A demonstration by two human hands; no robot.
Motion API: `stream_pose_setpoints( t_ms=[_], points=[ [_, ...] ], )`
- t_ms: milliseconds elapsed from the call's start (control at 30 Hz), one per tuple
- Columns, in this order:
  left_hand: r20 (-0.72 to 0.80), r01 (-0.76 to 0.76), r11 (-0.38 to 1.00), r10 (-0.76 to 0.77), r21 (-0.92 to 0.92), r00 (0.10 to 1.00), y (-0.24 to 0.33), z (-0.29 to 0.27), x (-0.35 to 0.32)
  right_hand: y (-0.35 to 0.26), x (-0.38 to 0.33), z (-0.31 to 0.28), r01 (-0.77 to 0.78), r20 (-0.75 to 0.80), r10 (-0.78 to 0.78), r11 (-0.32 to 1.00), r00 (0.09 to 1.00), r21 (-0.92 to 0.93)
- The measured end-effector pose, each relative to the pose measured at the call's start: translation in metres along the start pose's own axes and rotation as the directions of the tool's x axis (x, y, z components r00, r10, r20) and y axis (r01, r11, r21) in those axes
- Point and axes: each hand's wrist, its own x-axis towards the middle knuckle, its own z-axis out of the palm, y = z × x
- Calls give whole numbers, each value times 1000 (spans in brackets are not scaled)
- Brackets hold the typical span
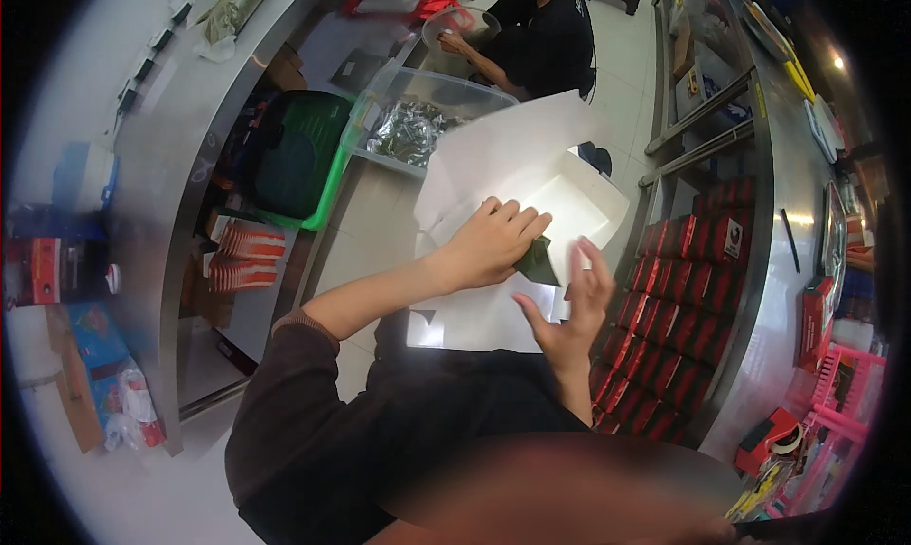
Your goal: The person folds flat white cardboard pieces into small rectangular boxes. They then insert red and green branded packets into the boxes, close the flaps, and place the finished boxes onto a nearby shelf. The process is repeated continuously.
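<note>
L hand curled palm-down, R hand open, fingers spread.

A pale tiled floor is flanked by curved steel counters. Red boxes are stacked on a lower shelf at right, a green bin is tucked under the left counter, and a ceiling lamp is lit.

a dark brown long sleeve with a ribbed cuff covers the left arm; both hands are bare, the right forearm unsleeved.
</note>
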Motion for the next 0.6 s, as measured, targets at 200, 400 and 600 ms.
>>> stream_pose_setpoints(
  t_ms=[200, 400, 600],
  points=[
    [-9, -76, 928, 79, -365, 997, -14, -4, -15, 14, -21, 1, -177, 34, 173, 973, 984, 147],
    [111, 126, 689, -66, -714, 992, -18, -20, -8, 16, -6, -27, -25, 149, -30, 935, 988, 352],
    [136, 223, 616, -184, -755, 973, 5, -35, -11, 10, 4, -22, -79, -56, 82, 995, 995, 60]
  ],
)
